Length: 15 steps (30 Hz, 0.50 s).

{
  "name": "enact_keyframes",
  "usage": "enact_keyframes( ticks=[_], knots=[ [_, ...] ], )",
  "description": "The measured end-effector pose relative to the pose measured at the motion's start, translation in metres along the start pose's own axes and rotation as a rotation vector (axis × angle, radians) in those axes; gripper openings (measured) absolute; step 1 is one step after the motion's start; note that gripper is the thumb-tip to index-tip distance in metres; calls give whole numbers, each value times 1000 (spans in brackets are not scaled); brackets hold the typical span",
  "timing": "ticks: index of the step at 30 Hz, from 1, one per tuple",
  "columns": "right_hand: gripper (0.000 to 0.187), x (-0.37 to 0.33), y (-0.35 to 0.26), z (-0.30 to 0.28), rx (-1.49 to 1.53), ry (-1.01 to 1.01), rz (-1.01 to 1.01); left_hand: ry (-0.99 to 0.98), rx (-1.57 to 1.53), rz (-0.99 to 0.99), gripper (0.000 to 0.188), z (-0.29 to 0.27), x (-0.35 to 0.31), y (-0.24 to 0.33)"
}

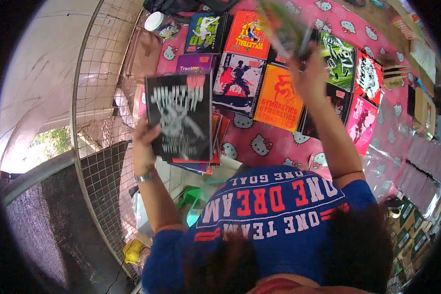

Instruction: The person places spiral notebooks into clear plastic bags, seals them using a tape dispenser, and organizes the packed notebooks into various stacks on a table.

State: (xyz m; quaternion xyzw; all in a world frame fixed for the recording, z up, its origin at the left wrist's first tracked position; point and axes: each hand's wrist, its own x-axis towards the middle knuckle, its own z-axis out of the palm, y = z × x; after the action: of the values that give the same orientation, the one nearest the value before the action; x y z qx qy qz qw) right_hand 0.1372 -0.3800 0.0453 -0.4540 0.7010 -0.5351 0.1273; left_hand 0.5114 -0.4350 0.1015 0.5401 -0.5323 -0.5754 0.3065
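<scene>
My left hand [145,137], with a watch on its wrist, grips the left edge of a black spiral notebook [179,115] with a white figure on its cover. Several more notebooks [217,142] with red and orange edges show beneath it. Raised over the far middle of the table, my right hand [309,73] is closed on a green and dark notebook [284,27], smeared by motion. Below that hand lies an orange notebook [279,100], and left of it a white one with a dark figure [239,81].
Notebooks lie in rows on a pink cat-print table cover [259,147], among them a green one [337,61] and a pink one [361,125]. A white-lidded jar [155,21] stands far left. Wire mesh [100,98] borders the left side. Boxes [411,235] are stacked at right.
</scene>
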Motion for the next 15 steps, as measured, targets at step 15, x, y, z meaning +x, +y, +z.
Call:
enact_keyframes(
  ticks=[15],
  knots=[
    [36, -27, 105, 7, -398, -48, -543, -52, 1034, 213, 63, -57, -10, -119]
  ],
)
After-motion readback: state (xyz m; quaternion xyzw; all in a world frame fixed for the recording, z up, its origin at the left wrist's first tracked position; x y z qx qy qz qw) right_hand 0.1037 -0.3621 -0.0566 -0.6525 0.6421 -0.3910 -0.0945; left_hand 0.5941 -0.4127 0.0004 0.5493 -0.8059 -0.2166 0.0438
